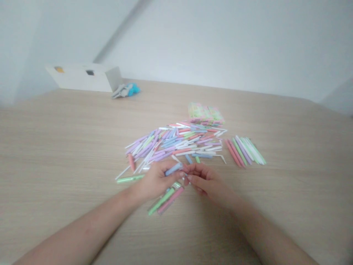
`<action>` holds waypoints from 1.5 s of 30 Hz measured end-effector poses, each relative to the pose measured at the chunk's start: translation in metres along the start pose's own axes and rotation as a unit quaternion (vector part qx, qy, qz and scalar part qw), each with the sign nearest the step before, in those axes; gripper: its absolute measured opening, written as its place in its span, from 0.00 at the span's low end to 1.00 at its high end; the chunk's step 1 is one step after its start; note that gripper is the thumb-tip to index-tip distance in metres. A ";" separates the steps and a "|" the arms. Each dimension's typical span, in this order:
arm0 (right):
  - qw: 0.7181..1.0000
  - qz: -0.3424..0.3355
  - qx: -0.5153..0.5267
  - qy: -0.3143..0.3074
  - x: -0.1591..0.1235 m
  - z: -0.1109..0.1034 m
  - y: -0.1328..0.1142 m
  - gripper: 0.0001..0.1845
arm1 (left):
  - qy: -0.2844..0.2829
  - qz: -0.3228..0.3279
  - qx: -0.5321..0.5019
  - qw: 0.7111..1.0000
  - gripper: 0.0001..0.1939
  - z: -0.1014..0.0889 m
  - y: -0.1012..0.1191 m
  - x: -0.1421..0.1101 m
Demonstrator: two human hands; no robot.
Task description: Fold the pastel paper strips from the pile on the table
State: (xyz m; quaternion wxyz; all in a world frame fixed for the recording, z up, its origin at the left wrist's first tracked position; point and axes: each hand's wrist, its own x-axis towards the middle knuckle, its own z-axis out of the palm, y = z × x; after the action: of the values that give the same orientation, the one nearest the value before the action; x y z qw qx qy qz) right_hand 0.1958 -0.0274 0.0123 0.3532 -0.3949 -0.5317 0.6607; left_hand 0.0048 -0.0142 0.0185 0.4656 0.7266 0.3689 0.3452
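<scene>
My left hand [158, 179] is closed around a light-blue pen-like stick [173, 169], its blunt end pointing up and to the right. Fingertips of my right hand [205, 180] are pinched together close against the left fingertips; what sits between them is small and blurred. Below the hands a green pen-like stick [161, 201] and a pink one [171, 200] lie side by side on the table. Another green stick [129, 179] lies left of my left hand. Just beyond both hands spreads a loose pile of pastel sticks [176, 141], some thin and white.
To the right, several sticks lie in a neat row [242, 151]. Stacked pink-and-green printed packs [205, 114] stand behind the pile. At the back left are a white box [82, 79] with cut-outs and a crumpled grey-and-blue item [126, 90]. A wall bounds the wooden table [298, 176].
</scene>
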 end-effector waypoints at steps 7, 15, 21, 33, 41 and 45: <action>0.993 -0.038 0.105 -0.027 -0.001 -0.002 0.008 0.10 | 0.041 -0.107 -0.064 0.991 0.16 -0.003 0.003 -0.002; 0.997 -0.049 0.058 -0.023 -0.005 -0.002 0.004 0.16 | 0.056 -0.118 -0.088 0.988 0.19 -0.004 0.002 -0.003; 0.998 -0.061 -0.020 0.020 -0.008 0.003 -0.002 0.09 | 0.029 -0.084 -0.097 0.991 0.17 -0.004 0.001 -0.004; 0.981 -0.136 -0.036 0.131 -0.006 0.001 0.000 0.07 | 0.038 -0.095 -0.086 0.991 0.15 -0.004 0.000 -0.006; 0.982 -0.132 0.000 0.135 -0.005 0.003 0.002 0.04 | 0.039 -0.091 -0.081 0.992 0.18 -0.004 -0.003 -0.006; 0.987 -0.120 0.006 0.110 -0.005 0.005 0.000 0.05 | 0.039 -0.091 -0.069 0.993 0.18 -0.004 -0.002 -0.006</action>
State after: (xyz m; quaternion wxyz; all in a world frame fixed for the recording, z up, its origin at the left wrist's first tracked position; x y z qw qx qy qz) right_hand 0.1935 -0.0343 0.0142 0.4882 -0.3967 -0.5293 0.5693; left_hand -0.0015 -0.0170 0.0172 0.5299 0.6420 0.4266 0.3537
